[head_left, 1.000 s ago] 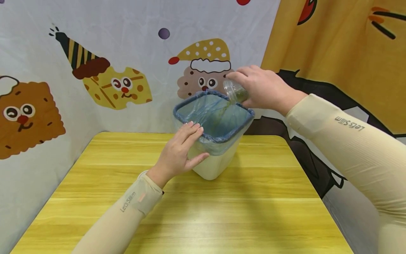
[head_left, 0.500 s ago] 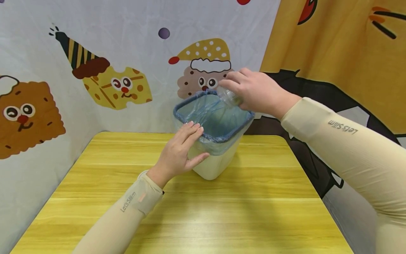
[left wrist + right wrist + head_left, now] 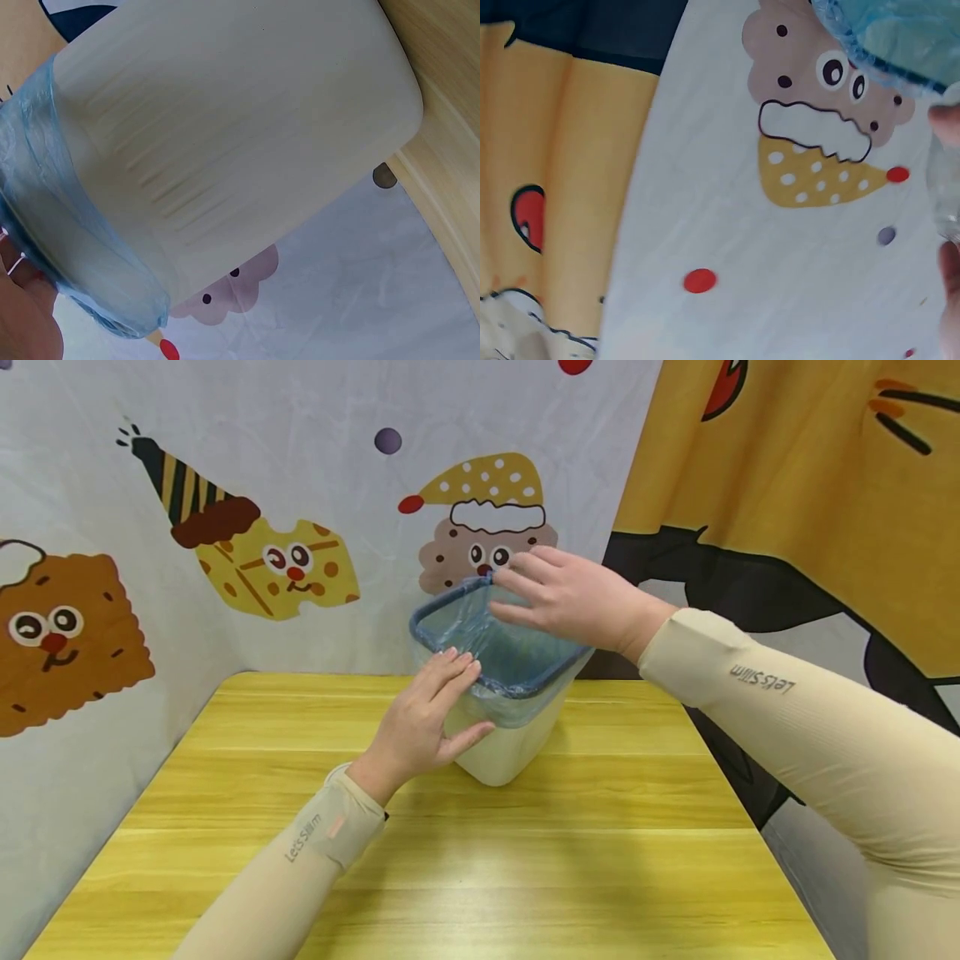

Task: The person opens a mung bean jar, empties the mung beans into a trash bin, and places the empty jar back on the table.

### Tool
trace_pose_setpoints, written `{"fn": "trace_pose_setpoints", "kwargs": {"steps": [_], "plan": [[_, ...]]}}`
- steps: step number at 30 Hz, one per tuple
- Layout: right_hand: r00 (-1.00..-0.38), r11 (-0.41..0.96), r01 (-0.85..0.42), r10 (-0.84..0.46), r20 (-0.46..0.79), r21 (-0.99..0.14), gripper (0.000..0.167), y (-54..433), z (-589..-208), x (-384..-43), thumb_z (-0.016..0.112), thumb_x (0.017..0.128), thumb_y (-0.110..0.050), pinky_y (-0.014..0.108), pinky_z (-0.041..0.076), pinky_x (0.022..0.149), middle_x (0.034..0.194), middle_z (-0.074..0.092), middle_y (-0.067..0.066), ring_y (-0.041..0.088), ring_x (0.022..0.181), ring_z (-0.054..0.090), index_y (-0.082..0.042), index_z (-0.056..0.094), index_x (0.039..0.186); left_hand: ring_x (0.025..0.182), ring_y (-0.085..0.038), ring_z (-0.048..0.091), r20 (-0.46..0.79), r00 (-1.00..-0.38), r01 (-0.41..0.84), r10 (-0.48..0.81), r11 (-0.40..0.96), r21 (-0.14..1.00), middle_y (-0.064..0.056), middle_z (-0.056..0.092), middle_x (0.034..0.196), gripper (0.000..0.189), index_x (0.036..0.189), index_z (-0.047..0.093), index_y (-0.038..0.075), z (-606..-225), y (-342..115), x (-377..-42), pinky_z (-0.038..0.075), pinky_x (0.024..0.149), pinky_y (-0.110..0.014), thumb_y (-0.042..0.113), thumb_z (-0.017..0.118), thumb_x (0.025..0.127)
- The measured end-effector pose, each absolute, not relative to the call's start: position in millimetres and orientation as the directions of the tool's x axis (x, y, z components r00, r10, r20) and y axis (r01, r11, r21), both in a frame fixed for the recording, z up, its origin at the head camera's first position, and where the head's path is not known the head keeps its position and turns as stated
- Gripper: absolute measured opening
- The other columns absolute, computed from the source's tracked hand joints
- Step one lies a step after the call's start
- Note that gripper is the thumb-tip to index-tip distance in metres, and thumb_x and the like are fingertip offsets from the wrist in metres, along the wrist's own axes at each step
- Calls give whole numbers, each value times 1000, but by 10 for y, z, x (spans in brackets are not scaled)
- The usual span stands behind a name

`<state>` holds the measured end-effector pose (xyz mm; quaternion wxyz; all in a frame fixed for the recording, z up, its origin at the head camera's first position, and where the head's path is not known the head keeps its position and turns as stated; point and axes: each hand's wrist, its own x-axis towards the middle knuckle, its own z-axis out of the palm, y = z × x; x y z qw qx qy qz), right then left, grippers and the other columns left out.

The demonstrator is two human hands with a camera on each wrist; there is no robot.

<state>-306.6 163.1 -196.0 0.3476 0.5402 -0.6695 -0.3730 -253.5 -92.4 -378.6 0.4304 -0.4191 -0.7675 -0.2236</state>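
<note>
A cream-white trash bin (image 3: 506,752) lined with a blue translucent bag (image 3: 517,697) stands on the table. My left hand (image 3: 423,718) rests on the bin's near-left rim, fingers straight over the edge and thumb spread along the outside. In the left wrist view, part of that hand (image 3: 30,307) shows at the bagged rim. My right hand (image 3: 573,597) is over the bin's opening, back of the hand up. It grips a clear cup (image 3: 943,184), seen at the right edge of the right wrist view between thumb and finger; in the head view the hand hides the cup.
The wooden table (image 3: 465,877) stretches in front of and beside the bin. Close behind it hangs a white cloth (image 3: 315,427) printed with cartoon food. A yellow and black curtain (image 3: 780,485) hangs at the right.
My right hand has moved left and slightly down over the bin, turning with the cup. Greenish stuff falling from the cup a second ago is not visible now. My left hand has stayed put.
</note>
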Motion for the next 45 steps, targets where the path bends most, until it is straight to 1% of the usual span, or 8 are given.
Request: {"fn": "trace_pose_setpoints", "kwargs": {"steps": [6,17,22,28,32,36,41,45], "plan": [[-112,-31,-397,-990,-83,917,58,1537,-2141,-3047,82,96,-17,42,49,118,152,61,7,28,136,58,-30,61,148,142,-44,58,847,-283,833,451,553,-16,-27,65,143,74,145,62,-5,-3804,-923,-2541,42,128,-53,58,59,105],[-106,-47,-432,-989,-103,900,57,1446,-2320,-3058,84,95,-19,43,48,119,150,61,7,27,137,56,-25,60,146,142,-43,58,856,-270,835,441,550,-20,-25,64,145,73,146,61,-4,-3807,-914,-2558,42,128,-51,57,57,106],[-130,57,-460,-991,-3,886,53,1498,-2273,-3080,80,97,-16,43,50,116,149,61,9,31,135,57,-27,61,146,143,-42,57,850,-277,833,447,553,-20,-24,64,146,73,146,61,-4,-3803,-916,-2566,42,128,-50,57,59,106],[-161,396,-529,-915,369,751,54,1758,-2180,-3115,78,96,-4,52,53,110,144,64,17,39,130,60,-17,60,146,143,-41,57,848,-284,835,449,550,-12,-24,64,146,72,146,61,-4,-3806,-922,-2560,40,129,-50,56,60,105],[-336,688,-554,-699,631,468,68,1984,-2230,-3048,88,86,-15,60,48,109,144,64,19,44,130,56,-14,58,147,142,-42,58,853,-278,837,442,548,-11,-25,65,144,71,144,63,-4,-3817,-928,-2556,41,129,-50,55,62,105],[-584,851,-521,-296,755,-69,83,2162,-2362,-2892,94,78,-24,61,42,109,146,61,19,42,130,50,-11,53,150,142,-41,58,855,-273,835,441,550,-16,-25,66,143,71,143,63,-5,-3819,-944,-2553,41,129,-49,55,63,105],[-790,621,-357,197,580,-698,91,2308,-2671,-2658,92,83,-32,48,51,107,152,55,5,23,134,52,-20,40,156,143,-41,58,856,-272,834,440,552,-18,-24,65,145,70,144,63,-4,-3812,-958,-2539,41,129,-49,54,64,105],[-849,423,-207,370,377,-882,95,2422,-3026,-2444,89,86,-34,41,49,110,158,51,-2,15,138,50,-26,31,160,143,-40,58,848,-275,836,452,548,-21,-23,65,145,70,144,63,-4,-3811,-946,-2529,41,129,-48,50,72,101]]}}
